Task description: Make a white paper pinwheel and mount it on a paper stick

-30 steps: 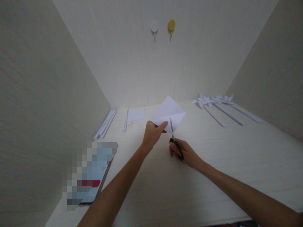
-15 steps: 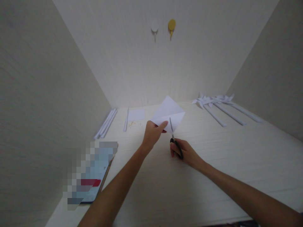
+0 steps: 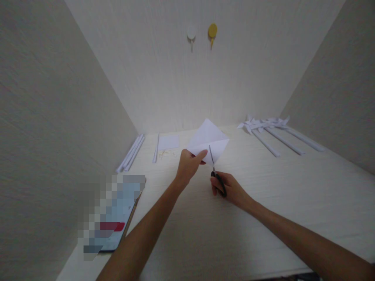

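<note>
My left hand [image 3: 187,166] pinches the lower left edge of a folded white paper square [image 3: 208,138], held up above the pale table [image 3: 205,226]. My right hand [image 3: 231,189] grips black-handled scissors [image 3: 216,175]. The blades point up and away and lie in the paper's lower edge, just right of my left thumb.
Rolled white paper sticks [image 3: 131,153] and a small paper sheet [image 3: 168,142] lie at the back left. Several paper pinwheels on sticks [image 3: 269,130] lie at the back right. A blurred-out flat object [image 3: 113,210] with a pencil beside it sits near left. Two hooks [image 3: 202,33] hang on the back wall.
The scissor blades have edged slightly further up into the paper. Both hands stay almost in place.
</note>
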Action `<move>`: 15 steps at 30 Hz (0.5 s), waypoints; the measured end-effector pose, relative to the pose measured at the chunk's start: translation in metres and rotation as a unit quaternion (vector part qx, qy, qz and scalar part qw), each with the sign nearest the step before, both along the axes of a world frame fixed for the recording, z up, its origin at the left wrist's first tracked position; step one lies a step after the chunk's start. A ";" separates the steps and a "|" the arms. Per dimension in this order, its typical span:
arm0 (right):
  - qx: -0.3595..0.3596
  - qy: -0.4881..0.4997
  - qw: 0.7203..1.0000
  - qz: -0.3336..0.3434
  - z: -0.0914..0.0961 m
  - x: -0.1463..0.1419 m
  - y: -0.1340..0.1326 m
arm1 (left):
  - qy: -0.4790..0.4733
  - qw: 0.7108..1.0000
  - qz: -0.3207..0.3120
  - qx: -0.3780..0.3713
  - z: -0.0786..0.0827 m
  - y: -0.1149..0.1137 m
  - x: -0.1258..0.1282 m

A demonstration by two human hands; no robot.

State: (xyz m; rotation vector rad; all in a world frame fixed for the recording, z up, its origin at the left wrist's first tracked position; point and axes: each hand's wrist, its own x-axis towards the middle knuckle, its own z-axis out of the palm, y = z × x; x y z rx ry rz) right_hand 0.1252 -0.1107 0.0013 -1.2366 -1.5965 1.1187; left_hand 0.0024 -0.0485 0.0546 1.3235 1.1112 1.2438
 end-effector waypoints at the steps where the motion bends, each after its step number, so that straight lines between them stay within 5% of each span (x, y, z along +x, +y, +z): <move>1: -0.002 0.000 1.000 0.000 0.000 0.000 0.000 | 0.003 1.000 -0.001 0.001 0.000 0.000 0.000; 15: -0.010 -0.009 1.000 -0.004 -0.003 0.001 0.002 | 0.014 1.000 -0.003 0.006 -0.002 0.002 -0.001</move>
